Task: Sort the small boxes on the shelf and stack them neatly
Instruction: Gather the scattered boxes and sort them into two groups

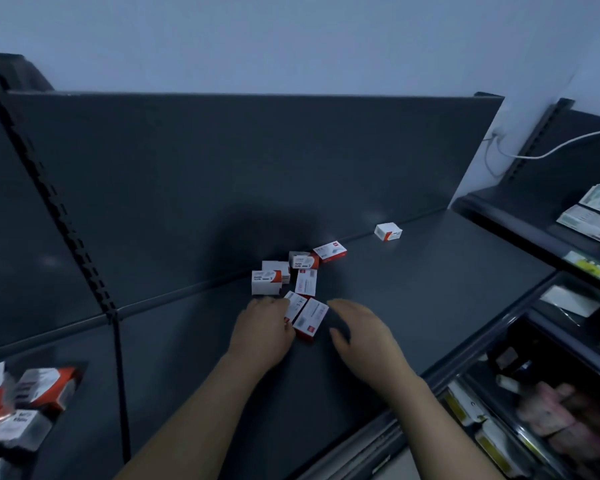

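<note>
Left hand [262, 327] touches the nearest boxes [310, 318], right hand [361, 337] beside.

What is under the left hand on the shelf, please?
A white-and-red box pokes out from under the left hand, beside a second box. Its near end is covered, so whether the hand grips it cannot be seen.

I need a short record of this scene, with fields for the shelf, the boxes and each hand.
shelf: dark grey, with back panel
box cluster: white-and-red, loose, unstacked, near the back panel
lone box: apart, farther right
left hand: touches the cluster's near edge; grip unclear
right hand: open, beside the nearest box, holds nothing
</note>
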